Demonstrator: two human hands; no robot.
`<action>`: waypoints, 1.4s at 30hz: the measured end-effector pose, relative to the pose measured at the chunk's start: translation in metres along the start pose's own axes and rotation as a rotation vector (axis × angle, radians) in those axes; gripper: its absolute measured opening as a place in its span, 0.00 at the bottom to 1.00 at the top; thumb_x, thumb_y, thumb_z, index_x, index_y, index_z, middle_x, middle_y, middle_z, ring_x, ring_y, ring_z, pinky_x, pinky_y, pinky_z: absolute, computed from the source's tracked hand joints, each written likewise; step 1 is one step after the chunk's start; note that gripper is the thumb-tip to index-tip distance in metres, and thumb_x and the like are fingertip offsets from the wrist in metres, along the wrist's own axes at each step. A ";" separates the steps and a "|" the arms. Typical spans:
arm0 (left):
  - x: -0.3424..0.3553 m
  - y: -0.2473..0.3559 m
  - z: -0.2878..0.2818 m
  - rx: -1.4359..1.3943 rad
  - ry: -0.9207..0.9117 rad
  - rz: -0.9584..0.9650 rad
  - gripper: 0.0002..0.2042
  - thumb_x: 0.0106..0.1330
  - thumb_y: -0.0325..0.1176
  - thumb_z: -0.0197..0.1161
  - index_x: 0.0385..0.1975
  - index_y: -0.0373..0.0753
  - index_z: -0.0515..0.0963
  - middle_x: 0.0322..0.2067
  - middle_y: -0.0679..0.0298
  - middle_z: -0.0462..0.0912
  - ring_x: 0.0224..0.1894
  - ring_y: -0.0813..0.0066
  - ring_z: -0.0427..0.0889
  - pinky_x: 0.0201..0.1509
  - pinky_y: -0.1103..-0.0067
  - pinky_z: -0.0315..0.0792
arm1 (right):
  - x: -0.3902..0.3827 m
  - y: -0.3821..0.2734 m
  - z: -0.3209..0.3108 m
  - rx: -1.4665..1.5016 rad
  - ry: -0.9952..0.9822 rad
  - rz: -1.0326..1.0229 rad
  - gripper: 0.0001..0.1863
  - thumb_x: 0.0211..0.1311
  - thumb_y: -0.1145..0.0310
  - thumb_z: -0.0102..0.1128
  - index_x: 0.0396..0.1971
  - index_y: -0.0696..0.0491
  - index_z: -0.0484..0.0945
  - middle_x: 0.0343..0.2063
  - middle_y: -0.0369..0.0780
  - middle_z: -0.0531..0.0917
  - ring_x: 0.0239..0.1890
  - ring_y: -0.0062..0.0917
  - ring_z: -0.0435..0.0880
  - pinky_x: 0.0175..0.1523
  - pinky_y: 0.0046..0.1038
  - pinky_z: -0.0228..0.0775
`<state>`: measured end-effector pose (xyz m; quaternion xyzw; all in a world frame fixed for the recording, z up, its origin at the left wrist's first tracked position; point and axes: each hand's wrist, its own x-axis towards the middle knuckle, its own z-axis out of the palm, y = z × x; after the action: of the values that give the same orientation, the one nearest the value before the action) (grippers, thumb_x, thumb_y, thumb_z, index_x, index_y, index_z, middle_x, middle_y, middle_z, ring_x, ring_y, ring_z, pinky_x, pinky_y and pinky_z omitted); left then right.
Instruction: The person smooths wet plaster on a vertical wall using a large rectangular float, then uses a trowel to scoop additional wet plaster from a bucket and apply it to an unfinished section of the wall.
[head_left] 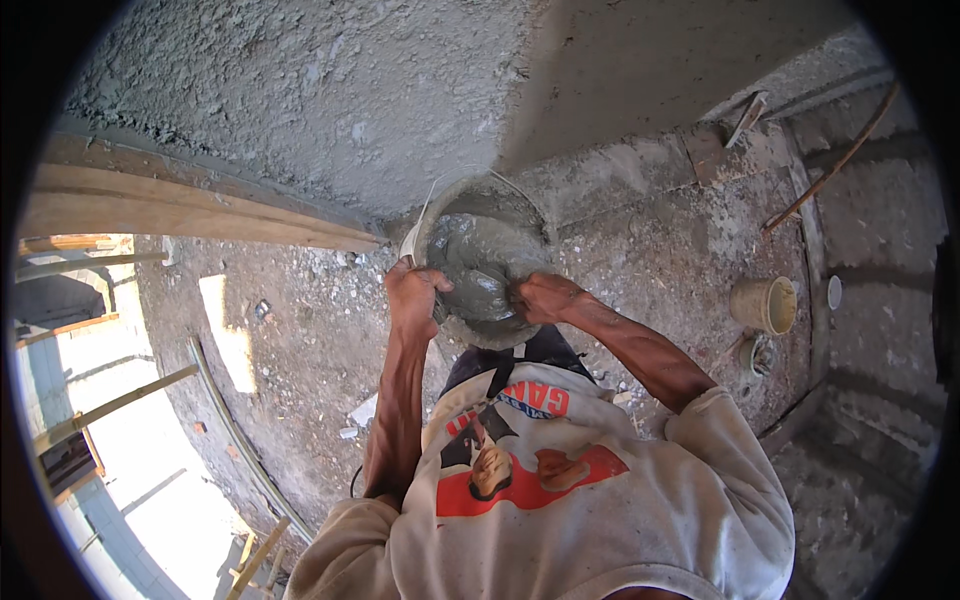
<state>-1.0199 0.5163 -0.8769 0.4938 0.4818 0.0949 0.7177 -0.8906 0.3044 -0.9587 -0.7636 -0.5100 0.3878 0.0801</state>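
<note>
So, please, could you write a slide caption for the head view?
Left fingers on a bucket of wet grey mix, right fingers opposite, beside a rough wall.

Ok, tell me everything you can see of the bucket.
The bucket is round, open-topped, seemingly plastic, pale on its left side and caked grey inside. A thin handle arcs past its far rim. Wet grey mortar lies inside. Its mouth faces up, between the wall and the person; its base is hidden. The left grip holds its left rim; the right grip is at the right rim, contact unclear.
</note>
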 end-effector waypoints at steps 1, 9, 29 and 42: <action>0.002 0.004 0.007 0.015 -0.044 0.019 0.16 0.45 0.16 0.57 0.38 0.26 0.78 0.23 0.59 0.81 0.27 0.68 0.79 0.35 0.74 0.72 | -0.002 0.005 0.001 0.002 0.004 0.006 0.11 0.58 0.66 0.58 0.35 0.56 0.86 0.37 0.55 0.88 0.38 0.49 0.90 0.43 0.50 0.81; 0.004 -0.003 0.008 0.067 -0.014 0.007 0.14 0.45 0.17 0.58 0.36 0.27 0.78 0.23 0.59 0.80 0.27 0.68 0.78 0.35 0.72 0.72 | -0.030 0.013 0.001 0.993 -0.357 0.229 0.16 0.67 0.58 0.64 0.43 0.57 0.81 0.17 0.31 0.72 0.17 0.15 0.68 0.23 0.28 0.62; 0.101 -0.117 -0.088 0.828 0.216 0.231 0.06 0.39 0.18 0.65 0.20 0.25 0.80 0.23 0.50 0.81 0.28 0.54 0.81 0.34 0.59 0.77 | -0.311 -0.059 -0.365 1.233 1.745 -0.798 0.24 0.71 0.73 0.53 0.64 0.60 0.64 0.28 0.36 0.70 0.20 0.15 0.72 0.17 0.21 0.69; 0.110 -0.129 -0.088 0.775 0.285 0.203 0.06 0.37 0.18 0.65 0.18 0.25 0.79 0.22 0.49 0.80 0.27 0.54 0.80 0.33 0.58 0.75 | -0.368 0.014 -0.689 -0.177 2.393 0.230 0.19 0.66 0.74 0.53 0.56 0.59 0.67 0.43 0.53 0.78 0.40 0.46 0.83 0.41 0.44 0.81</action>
<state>-1.0763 0.5738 -1.0502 0.7540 0.5251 0.0442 0.3921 -0.4822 0.1768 -0.3054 -0.6833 -0.0666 -0.5973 0.4146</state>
